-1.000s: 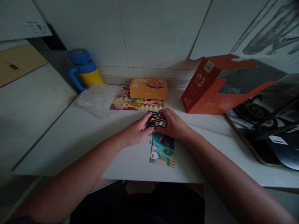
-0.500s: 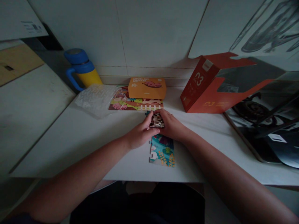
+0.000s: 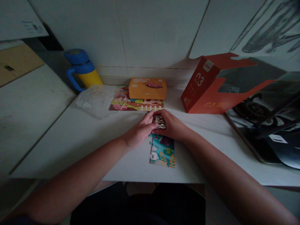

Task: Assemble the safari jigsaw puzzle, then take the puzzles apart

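Note:
Between my two hands is a stack of puzzle pieces [image 3: 160, 122], its layered edges facing up. My right hand [image 3: 174, 125] wraps round its right side. My left hand [image 3: 139, 132] presses its left side, the thumb lying over the stack's near left corner. Just below the hands, joined puzzle pieces [image 3: 162, 153] lie flat on the white table, teal with a white rabbit and orange plants. The far end of that teal strip is partly hidden by my hands.
Behind my hands lies an assembled farm puzzle [image 3: 150, 104], with an orange puzzle box [image 3: 147, 89] resting on it. Clear plastic wrap [image 3: 98, 100] and a blue-and-yellow jug [image 3: 86, 73] are at left. A red box [image 3: 206, 90] stands at right beside a black stove [image 3: 262, 131].
My left hand's fingers have drawn closer together and its thumb has moved up onto the stack. The stack has shifted slightly right; the puzzles on the table have stayed put.

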`<state>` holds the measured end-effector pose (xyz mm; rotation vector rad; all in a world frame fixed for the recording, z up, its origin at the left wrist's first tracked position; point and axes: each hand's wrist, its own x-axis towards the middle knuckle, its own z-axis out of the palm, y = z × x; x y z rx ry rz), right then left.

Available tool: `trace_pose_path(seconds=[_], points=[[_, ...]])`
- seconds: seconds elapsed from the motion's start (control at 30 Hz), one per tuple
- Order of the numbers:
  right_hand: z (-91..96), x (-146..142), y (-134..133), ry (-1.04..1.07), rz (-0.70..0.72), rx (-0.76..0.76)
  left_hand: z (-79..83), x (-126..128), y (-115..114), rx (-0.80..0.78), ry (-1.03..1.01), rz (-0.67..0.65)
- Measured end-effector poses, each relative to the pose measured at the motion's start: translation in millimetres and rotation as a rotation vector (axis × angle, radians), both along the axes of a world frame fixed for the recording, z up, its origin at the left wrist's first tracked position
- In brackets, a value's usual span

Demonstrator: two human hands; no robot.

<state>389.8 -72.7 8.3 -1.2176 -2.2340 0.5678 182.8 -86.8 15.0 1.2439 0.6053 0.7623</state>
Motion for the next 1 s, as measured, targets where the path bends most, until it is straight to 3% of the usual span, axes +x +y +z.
trace_pose_path(seconds=[0.37, 0.63, 0.73, 0.83, 1.0], points=[[6.4, 2.1, 0.2, 0.061, -0.033, 0.0, 2.8, -7.0, 4.2, -0.129, -0.013, 0.118], [5.3, 1.3, 1.0, -0.02, -0.012, 0.005, 4.9, -9.4, 4.6, -0.074, -0.004, 0.044], [11.3, 4.9, 1.8, -0.044, -0.072, -0.016, 3.2, -12.5, 9.6, 0.057, 0.096, 0.119], [18.3, 19.1, 2.7, -0.046, -0.217, -0.073, -0.4, -20.4, 17.9, 0.314, 0.328, 0.26], [26.1, 47.8, 5.3, 0.029, -0.292, -0.322, -2.8, -34.5, 27.3, 0.768, 0.735, 0.311]])
